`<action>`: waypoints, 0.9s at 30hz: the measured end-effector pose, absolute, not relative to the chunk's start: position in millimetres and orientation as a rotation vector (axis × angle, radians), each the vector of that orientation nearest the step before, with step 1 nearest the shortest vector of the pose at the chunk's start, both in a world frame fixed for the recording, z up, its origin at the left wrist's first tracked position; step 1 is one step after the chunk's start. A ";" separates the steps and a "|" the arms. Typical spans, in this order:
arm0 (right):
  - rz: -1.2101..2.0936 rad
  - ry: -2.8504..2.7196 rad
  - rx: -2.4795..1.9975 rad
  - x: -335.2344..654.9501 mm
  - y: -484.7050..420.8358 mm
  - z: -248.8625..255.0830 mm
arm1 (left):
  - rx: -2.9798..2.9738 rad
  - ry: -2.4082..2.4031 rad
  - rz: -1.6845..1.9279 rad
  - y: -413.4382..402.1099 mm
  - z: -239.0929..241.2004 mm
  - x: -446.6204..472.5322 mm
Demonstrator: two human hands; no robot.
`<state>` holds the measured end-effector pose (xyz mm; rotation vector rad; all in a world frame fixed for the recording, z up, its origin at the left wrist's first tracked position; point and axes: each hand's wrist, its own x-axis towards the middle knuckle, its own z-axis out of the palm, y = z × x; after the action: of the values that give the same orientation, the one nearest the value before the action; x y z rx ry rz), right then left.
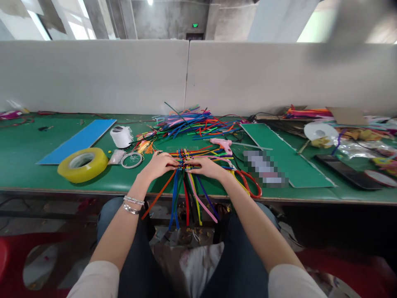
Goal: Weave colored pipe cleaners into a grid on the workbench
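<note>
1. We see the left hand and the right hand lying palm down, close together, on a woven patch of coloured strands at the near edge of the green table.
2. The fingertips of both hands press into the weave and nearly meet at its middle. We cannot tell whether either hand pinches a single strand.
3. The loose ends of the weave, in orange, blue, red, yellow and pink, hang over the table edge towards the person's lap.
4. Two bracelets sit on the left wrist.
5. Behind the weave lies a loose pile of strands in many colours.
6. A pink glue gun lies just beyond the right hand, and orange-handled scissors lie to its right near the table edge.
7. To the left we find a metal ring, a white spool, a yellow tape roll and a blue board.
8. A green mat lies to the right, with a blurred patch at its near left edge that hides whatever is there.
9. As for writing, we can read none: the tape roll shows no print, and the green sign above the far doorway is too small to make out.
</note>
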<state>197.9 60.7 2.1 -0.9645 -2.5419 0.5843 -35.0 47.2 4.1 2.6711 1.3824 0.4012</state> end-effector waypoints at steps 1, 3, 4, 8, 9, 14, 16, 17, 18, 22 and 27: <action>0.576 -2.543 -0.973 197.7 60.3 2.5 | 2.663 1.375 0.389 48.2 2.8 -37.1; 0.559 -2.550 -0.991 197.1 59.5 3.5 | 2.656 1.356 0.366 49.3 1.3 -40.5; 0.550 -2.555 -0.994 196.6 59.2 3.8 | 2.655 1.341 0.356 49.4 1.1 -41.4; 0.493 -2.583 -0.989 194.7 59.6 3.5 | 2.640 1.283 0.340 47.3 3.0 -40.4; 0.476 -2.592 -0.990 194.3 60.0 3.0 | 2.637 1.296 0.349 46.3 4.0 -39.0; 0.420 -2.626 -1.016 192.6 61.1 1.5 | 2.669 1.421 0.340 39.8 13.0 -28.8; 0.402 -2.636 -1.021 191.8 60.8 1.9 | 2.686 1.454 0.304 37.1 17.4 -24.9; 0.394 -2.640 -1.019 191.5 60.5 2.2 | 2.692 1.467 0.288 35.9 19.3 -23.4; 0.388 -2.642 -1.017 191.2 60.2 2.6 | 2.697 1.476 0.275 34.9 20.8 -22.3; 0.375 -2.650 -1.007 190.4 59.3 3.9 | 2.720 1.502 0.263 33.2 22.3 -20.5; 0.348 -2.659 -1.026 188.7 57.3 5.9 | 2.770 1.500 0.309 34.2 16.7 -19.7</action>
<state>188.7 57.3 5.9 -1.0262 -2.6591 0.3482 -19.7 34.2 16.7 2.7695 1.5005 0.3091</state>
